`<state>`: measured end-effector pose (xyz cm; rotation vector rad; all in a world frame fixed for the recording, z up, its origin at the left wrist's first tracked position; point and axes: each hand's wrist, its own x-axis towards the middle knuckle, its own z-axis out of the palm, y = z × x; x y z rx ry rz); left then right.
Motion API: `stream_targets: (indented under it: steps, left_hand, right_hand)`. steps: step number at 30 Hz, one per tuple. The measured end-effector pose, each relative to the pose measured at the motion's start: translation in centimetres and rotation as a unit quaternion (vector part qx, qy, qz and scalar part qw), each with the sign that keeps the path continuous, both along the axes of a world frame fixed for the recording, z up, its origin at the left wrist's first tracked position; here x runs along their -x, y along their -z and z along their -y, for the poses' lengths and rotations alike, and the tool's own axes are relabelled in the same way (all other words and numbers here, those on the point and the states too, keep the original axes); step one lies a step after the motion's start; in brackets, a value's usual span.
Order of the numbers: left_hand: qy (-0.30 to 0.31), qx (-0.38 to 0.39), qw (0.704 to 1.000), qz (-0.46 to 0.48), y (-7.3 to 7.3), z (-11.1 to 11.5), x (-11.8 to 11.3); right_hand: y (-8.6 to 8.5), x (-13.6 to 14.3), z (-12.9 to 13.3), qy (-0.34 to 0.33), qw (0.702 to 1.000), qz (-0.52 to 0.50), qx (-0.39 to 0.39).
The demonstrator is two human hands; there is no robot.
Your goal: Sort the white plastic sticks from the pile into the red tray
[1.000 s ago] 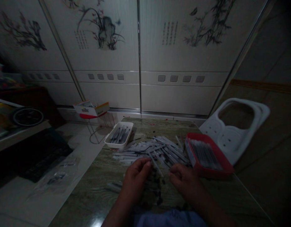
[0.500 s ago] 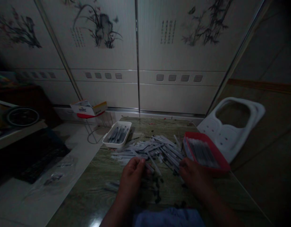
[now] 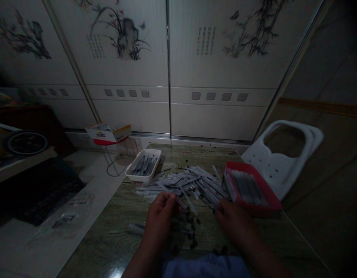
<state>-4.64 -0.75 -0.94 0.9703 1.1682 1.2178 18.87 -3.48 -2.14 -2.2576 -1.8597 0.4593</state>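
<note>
Pinched between the fingers of my left hand [image 3: 161,211] is a thin pale tube [image 3: 181,202], slanting over the near edge of a heap. My right hand [image 3: 231,216] is closed at the heap's right end, its fingertips near small dark pieces; what it holds, if anything, is too small to make out. The heap of slim translucent tubes [image 3: 178,180] spreads over the table between and beyond my hands. Small black pieces [image 3: 192,235] lie scattered between my forearms. A few more tubes [image 3: 137,228] rest left of my left wrist.
A white tray [image 3: 141,178] of tubes stands at the table's back left. The red box [image 3: 271,193] on the right holds many tubes. Past it is a white folding chair [image 3: 275,158]. Back left, a printed carton [image 3: 104,135] sits on a red stool.
My right hand has shifted slightly left and down, away from the red box. My left hand, with the tube, has barely moved.
</note>
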Motion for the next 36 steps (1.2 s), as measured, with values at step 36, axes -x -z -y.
stream_targets:
  steps: [36]
  left_hand:
    - [-0.107, 0.048, 0.975, 0.186, 0.6, -1.2, 1.3]
  right_hand:
    - [-4.7, 0.2, 2.3, -0.008, 0.969, -0.228, -0.092]
